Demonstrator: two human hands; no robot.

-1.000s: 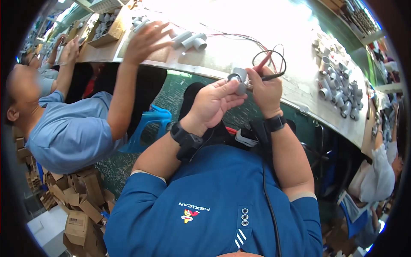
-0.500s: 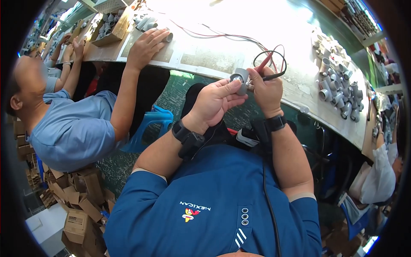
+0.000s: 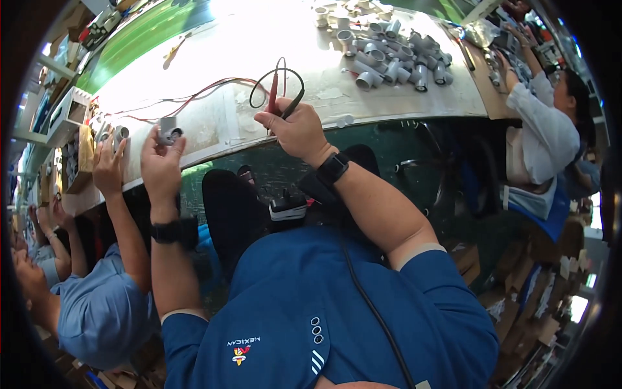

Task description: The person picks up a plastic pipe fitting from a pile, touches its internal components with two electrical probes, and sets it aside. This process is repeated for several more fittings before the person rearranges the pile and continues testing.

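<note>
My left hand [image 3: 162, 165] is closed around a grey tubular plastic fitting [image 3: 168, 123], its opening turned toward me at the table's front edge. Inside that opening something dark and round shows, too blurred to make out. My right hand [image 3: 299, 133] pinches a red test probe [image 3: 273, 91] and a black test probe [image 3: 293, 104] together, their tips pointing down near the edge of the table. A black lead loops above the fingers. The two hands are well apart, and the probes do not touch the fitting.
A heap of grey fittings [image 3: 395, 58] covers the table's right part. Red and black wires [image 3: 194, 97] trail leftward across the tabletop [image 3: 240, 120]. A co-worker's hand [image 3: 109, 165] is close to my left hand, beside a cardboard box [image 3: 83, 155]. Another person [image 3: 544, 123] sits at right.
My left hand has carried the fitting left, away from the probes. My right hand keeps hold of both probes. The whole view has swung to the right.
</note>
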